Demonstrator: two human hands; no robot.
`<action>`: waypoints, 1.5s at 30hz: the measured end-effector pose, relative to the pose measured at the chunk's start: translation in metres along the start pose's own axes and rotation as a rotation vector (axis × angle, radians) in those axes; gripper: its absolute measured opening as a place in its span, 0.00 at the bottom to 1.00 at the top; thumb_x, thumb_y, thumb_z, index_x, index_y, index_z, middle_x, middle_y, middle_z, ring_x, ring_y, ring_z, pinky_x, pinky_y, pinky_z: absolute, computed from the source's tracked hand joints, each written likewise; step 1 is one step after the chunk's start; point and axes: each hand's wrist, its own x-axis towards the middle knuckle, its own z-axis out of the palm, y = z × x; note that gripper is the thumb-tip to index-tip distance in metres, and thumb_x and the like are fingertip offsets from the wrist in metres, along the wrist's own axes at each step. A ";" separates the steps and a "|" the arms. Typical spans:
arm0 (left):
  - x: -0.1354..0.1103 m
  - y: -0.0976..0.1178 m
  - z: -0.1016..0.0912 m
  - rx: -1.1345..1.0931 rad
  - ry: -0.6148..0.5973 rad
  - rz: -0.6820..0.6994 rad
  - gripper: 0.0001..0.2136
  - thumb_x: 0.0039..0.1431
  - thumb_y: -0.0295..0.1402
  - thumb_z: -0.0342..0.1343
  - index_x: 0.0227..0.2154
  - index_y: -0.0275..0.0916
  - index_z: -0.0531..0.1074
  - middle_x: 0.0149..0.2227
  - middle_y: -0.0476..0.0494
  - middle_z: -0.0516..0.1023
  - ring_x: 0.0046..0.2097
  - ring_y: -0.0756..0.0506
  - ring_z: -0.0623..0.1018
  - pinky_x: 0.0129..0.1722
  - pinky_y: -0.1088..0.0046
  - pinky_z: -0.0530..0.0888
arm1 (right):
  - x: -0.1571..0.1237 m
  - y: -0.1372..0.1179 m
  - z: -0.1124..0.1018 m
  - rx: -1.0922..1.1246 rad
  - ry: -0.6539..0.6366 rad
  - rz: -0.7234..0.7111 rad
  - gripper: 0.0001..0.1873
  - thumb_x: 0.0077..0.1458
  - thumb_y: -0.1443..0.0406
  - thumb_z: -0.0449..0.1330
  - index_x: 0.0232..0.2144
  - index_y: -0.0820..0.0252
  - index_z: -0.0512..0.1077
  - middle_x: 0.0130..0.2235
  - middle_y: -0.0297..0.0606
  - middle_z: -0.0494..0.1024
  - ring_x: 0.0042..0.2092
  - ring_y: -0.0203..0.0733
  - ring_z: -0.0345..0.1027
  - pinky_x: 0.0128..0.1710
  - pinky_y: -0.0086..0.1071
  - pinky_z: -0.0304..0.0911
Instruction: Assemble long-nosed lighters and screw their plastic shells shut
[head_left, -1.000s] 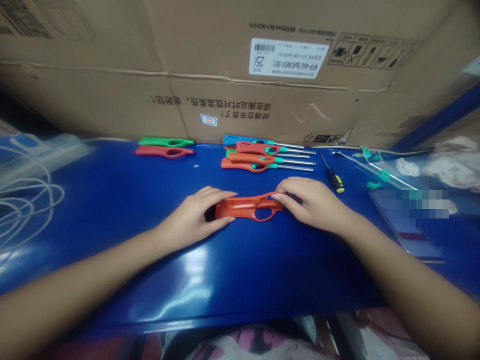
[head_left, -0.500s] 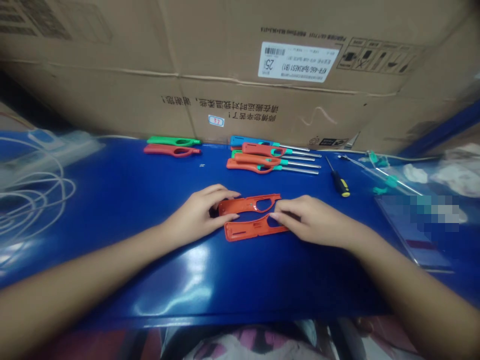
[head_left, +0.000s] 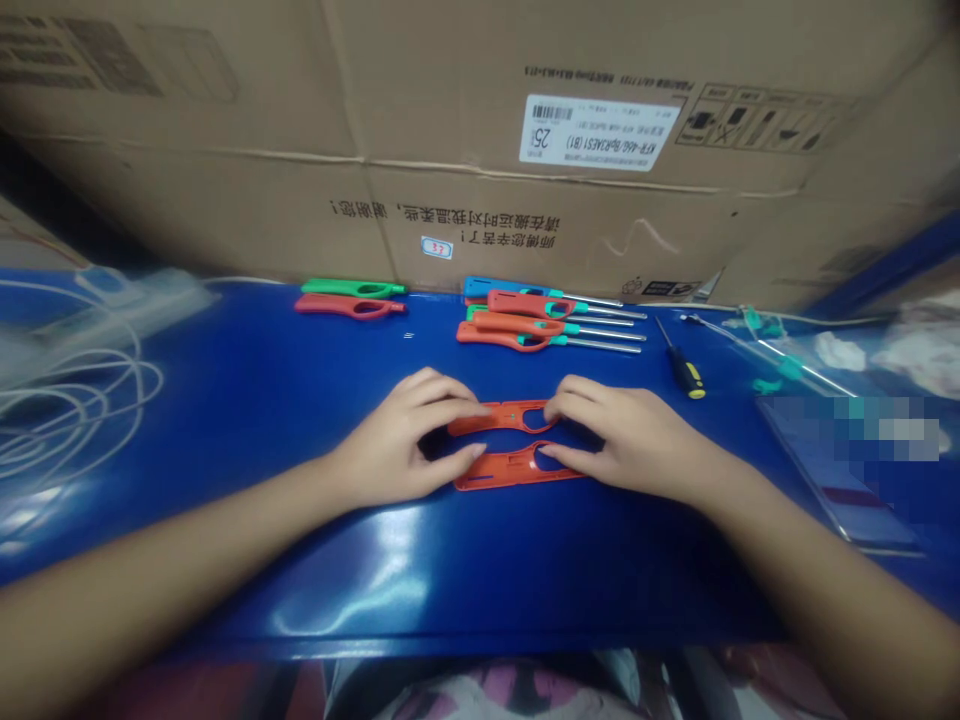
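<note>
Two orange lighter casing halves lie on the blue table, hollow sides up, one behind the other. My left hand (head_left: 409, 440) spans their left ends, fingertips on the far half (head_left: 504, 417) and thumb at the near half (head_left: 501, 469). Over the right ends is my right hand (head_left: 615, 435), its fingers at the far half's trigger loop and its thumb at the near one's. Both hands are open, thumb and fingers apart, and cover parts of the halves. Behind them lie a stack of long-nosed lighters (head_left: 517, 330), a red casing (head_left: 349, 306) and a green casing (head_left: 352, 288).
A screwdriver (head_left: 685, 370) with a black and yellow handle lies to the right. Farther right are a clear bag (head_left: 810, 370) and a phone-like flat dark device (head_left: 840, 490). White cable (head_left: 142, 380) coils at left. A cardboard box (head_left: 450, 120) walls off the back.
My left thumb and fingers have spread apart and moved right over the halves. My right thumb and fingers have also opened wider. The halves sit slightly farther apart on the left.
</note>
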 end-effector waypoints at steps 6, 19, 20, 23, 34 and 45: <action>-0.002 0.002 0.000 -0.041 -0.139 0.057 0.14 0.63 0.31 0.56 0.51 0.40 0.75 0.48 0.40 0.80 0.49 0.42 0.77 0.53 0.60 0.72 | 0.000 0.001 0.006 0.046 -0.025 -0.119 0.10 0.68 0.62 0.54 0.47 0.54 0.72 0.48 0.38 0.77 0.44 0.41 0.74 0.38 0.34 0.64; 0.000 -0.003 0.000 -0.044 -0.112 0.011 0.14 0.65 0.27 0.52 0.50 0.41 0.75 0.47 0.41 0.80 0.49 0.42 0.78 0.52 0.60 0.73 | 0.005 -0.001 0.010 0.065 -0.007 -0.068 0.08 0.68 0.61 0.56 0.42 0.56 0.74 0.44 0.37 0.78 0.41 0.40 0.74 0.39 0.33 0.64; -0.001 -0.003 0.000 -0.032 -0.115 0.015 0.14 0.66 0.28 0.52 0.51 0.42 0.75 0.47 0.42 0.80 0.49 0.42 0.78 0.52 0.60 0.72 | 0.005 -0.001 0.011 0.068 -0.005 -0.068 0.08 0.68 0.60 0.56 0.42 0.55 0.74 0.45 0.37 0.78 0.42 0.40 0.74 0.39 0.33 0.64; -0.002 -0.001 0.000 0.006 -0.128 0.033 0.14 0.67 0.32 0.55 0.54 0.43 0.73 0.50 0.41 0.78 0.52 0.42 0.76 0.54 0.59 0.71 | 0.005 0.004 0.004 0.077 0.056 -0.064 0.10 0.67 0.58 0.57 0.44 0.55 0.75 0.46 0.37 0.79 0.42 0.41 0.75 0.40 0.33 0.65; -0.004 -0.003 0.002 0.038 -0.152 0.150 0.14 0.62 0.36 0.60 0.50 0.42 0.75 0.54 0.41 0.77 0.54 0.41 0.76 0.54 0.60 0.71 | -0.062 0.164 -0.073 -0.352 -0.001 1.064 0.12 0.58 0.64 0.63 0.43 0.65 0.78 0.43 0.54 0.78 0.46 0.57 0.75 0.46 0.45 0.68; -0.003 -0.005 0.004 0.049 -0.133 0.149 0.12 0.64 0.35 0.58 0.49 0.42 0.76 0.52 0.42 0.79 0.53 0.40 0.77 0.53 0.61 0.74 | -0.080 0.213 -0.041 -0.424 -0.083 1.119 0.19 0.65 0.58 0.61 0.55 0.60 0.70 0.55 0.45 0.73 0.52 0.47 0.72 0.50 0.47 0.71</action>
